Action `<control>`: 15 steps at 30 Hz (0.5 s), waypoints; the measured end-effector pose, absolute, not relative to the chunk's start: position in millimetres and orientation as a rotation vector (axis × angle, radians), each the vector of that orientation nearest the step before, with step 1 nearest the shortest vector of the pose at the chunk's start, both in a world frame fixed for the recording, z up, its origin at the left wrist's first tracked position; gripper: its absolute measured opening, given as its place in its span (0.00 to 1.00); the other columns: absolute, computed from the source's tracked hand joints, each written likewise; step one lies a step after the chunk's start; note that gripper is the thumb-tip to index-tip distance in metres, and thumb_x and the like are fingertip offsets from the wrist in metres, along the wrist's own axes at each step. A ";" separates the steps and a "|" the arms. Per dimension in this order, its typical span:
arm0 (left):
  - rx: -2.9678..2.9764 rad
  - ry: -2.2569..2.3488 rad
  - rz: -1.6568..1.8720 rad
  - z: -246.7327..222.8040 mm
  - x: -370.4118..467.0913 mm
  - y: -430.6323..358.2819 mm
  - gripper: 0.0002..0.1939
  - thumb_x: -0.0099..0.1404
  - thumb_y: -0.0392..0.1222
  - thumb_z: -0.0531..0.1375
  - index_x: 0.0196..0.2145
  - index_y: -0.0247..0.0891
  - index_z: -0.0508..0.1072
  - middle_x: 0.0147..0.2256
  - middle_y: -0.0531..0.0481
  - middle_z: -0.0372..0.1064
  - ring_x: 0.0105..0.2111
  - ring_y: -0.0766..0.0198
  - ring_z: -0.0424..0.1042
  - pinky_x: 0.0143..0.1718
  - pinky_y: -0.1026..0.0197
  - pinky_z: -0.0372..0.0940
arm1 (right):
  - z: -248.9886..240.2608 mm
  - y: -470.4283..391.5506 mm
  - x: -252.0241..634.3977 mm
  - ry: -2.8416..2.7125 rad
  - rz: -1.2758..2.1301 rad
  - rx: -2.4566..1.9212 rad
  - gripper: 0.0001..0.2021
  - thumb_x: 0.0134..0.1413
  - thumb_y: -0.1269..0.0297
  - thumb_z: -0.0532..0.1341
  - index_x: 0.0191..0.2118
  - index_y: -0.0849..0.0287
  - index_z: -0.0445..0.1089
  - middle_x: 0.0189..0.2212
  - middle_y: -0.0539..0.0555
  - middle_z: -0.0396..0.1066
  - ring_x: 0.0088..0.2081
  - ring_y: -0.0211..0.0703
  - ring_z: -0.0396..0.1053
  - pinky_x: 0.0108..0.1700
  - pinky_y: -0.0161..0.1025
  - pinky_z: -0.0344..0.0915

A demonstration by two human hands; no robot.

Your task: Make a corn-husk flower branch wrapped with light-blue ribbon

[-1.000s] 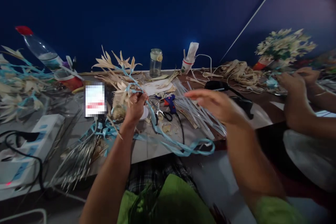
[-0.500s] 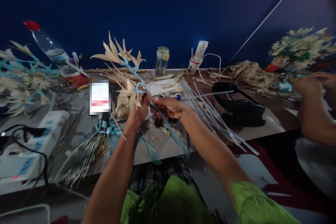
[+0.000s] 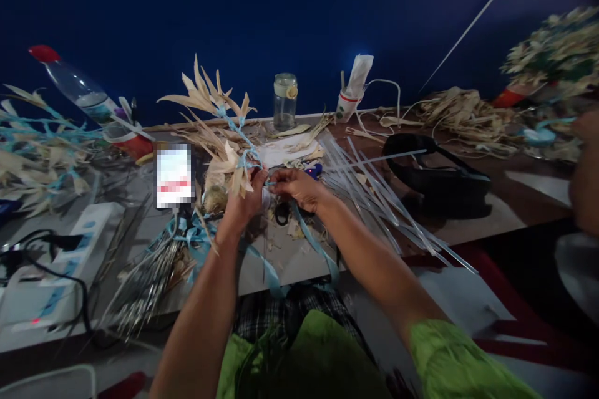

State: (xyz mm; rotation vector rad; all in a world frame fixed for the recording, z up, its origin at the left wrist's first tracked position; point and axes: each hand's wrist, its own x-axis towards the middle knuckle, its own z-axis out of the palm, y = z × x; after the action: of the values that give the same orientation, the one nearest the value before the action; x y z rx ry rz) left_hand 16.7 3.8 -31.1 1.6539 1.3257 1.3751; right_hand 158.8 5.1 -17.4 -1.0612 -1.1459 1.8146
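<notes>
My left grip (image 3: 256, 190), closed around a blue-wrapped stem (image 3: 239, 132) with husk flowers rising above it; my right grip (image 3: 294, 188), fingertips pinched on blue ribbon (image 3: 312, 235), just beside. Right of both: clear sticks (image 3: 374, 190), surface (image 3: 299, 262).

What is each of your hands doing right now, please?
Left hand: closed on the stem of the husk-flower spray.
Right hand: fingers pinching the blue ribbon.
</notes>
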 end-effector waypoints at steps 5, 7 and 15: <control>1.858 1.386 1.331 -31.5 19.8 4.7 0.05 0.56 0.38 0.57 0.24 0.38 0.69 0.26 0.47 0.66 0.30 0.60 0.65 0.39 0.58 0.59 | -18.3 0.6 154.2 -1.045 1.854 -1.099 0.15 0.26 0.63 0.68 0.21 0.61 0.62 0.13 0.41 0.56 0.15 0.26 0.47 0.19 0.31 0.39; 1.851 1.376 1.330 -31.2 21.1 4.2 0.05 0.55 0.38 0.58 0.23 0.38 0.69 0.25 0.47 0.66 0.28 0.61 0.64 0.38 0.58 0.59 | -21.3 0.4 153.1 -1.044 1.820 -1.153 0.13 0.28 0.63 0.67 0.21 0.60 0.62 0.11 0.40 0.54 0.14 0.27 0.45 0.19 0.32 0.37; 1.772 1.303 1.384 -41.1 17.5 7.9 0.04 0.50 0.35 0.61 0.22 0.38 0.69 0.22 0.51 0.63 0.25 0.64 0.60 0.33 0.63 0.57 | -37.9 0.7 147.1 -1.258 1.496 -1.287 0.07 0.35 0.65 0.60 0.17 0.61 0.62 0.12 0.42 0.51 0.17 0.29 0.45 0.21 0.33 0.40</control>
State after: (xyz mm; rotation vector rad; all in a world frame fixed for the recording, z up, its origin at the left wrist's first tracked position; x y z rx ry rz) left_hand 17.5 7.9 -41.1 1.7722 1.3028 1.3837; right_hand 147.1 0.7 -37.9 -1.2868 -1.2580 1.4959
